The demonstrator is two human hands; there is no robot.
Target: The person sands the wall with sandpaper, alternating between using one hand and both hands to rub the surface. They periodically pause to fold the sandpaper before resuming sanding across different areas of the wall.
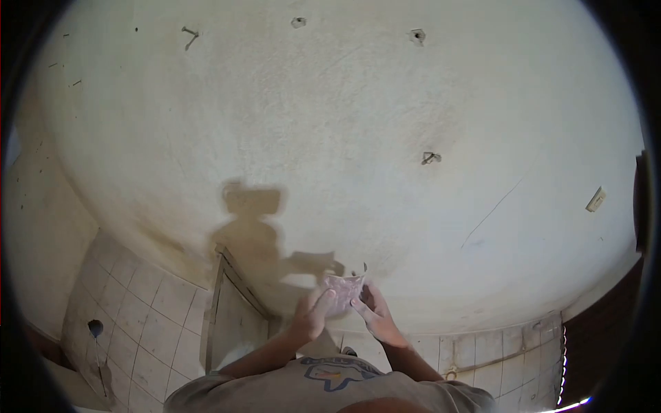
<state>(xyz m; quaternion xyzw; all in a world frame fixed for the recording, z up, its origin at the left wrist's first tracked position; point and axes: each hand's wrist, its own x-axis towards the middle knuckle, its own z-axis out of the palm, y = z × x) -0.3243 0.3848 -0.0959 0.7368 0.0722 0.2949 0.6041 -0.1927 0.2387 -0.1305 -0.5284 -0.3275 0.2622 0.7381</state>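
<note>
Between my two hands, in front of my chest, is a small pinkish sheet (342,292) with whitish dust on it, like worn sandpaper. My left hand (315,316) grips its left edge, thumb on the near face. At the right edge my right hand (376,318) pinches it, with the thumb in front and the fingers partly hidden behind. The upper edge looks slightly curled. Behind the sheet rises the pale, patchy wall (344,172), apart from my hands as far as I can see.
Metal pegs, one of them a bent peg (430,158), and broken holes (417,36) mark the wall. A light switch plate (595,199) is at right. Low on the left stands a pale panel (237,320). Tiled floor (148,316) with a drain hole (95,328) lies below.
</note>
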